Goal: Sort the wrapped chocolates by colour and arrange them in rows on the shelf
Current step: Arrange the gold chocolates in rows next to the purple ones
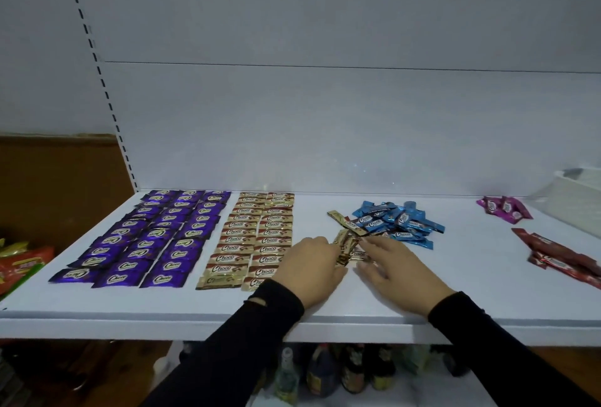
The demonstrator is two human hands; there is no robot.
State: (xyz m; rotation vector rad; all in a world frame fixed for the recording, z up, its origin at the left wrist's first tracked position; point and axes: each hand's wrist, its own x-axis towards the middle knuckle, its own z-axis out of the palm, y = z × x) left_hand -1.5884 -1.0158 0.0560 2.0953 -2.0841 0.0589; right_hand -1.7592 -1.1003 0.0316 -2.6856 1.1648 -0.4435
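Far left on the shelf point(325, 309), snack packets point(19, 260) sit beside it, off the task. On the shelf proper, your purple chocolates point(156, 237) lie in three finished columns running front to back, long axes across. Next, the gold chocolates point(253, 237) fill two columns, the second reaching your left wrist. Your left hand point(312, 270) is curled, its grip pinching a few loose gold wrappers point(346, 249) at their near ends; these stand tilted, long axes pointing away from you toward the back. Your right hand point(396, 273) lies just beside them on the right, fingers spread and relaxed, holding nothing, fingertips near the same wrappers. Another gold piece point(341, 221) lies slantwise just beyond, touching the blue pile point(396, 221). Judgement: the left hand is nearer the gold columns, so the placement runs leftward, wrappers turned crosswise. Farther right: pink pile point(504, 209), red pile point(559, 257), white tub point(575, 198).
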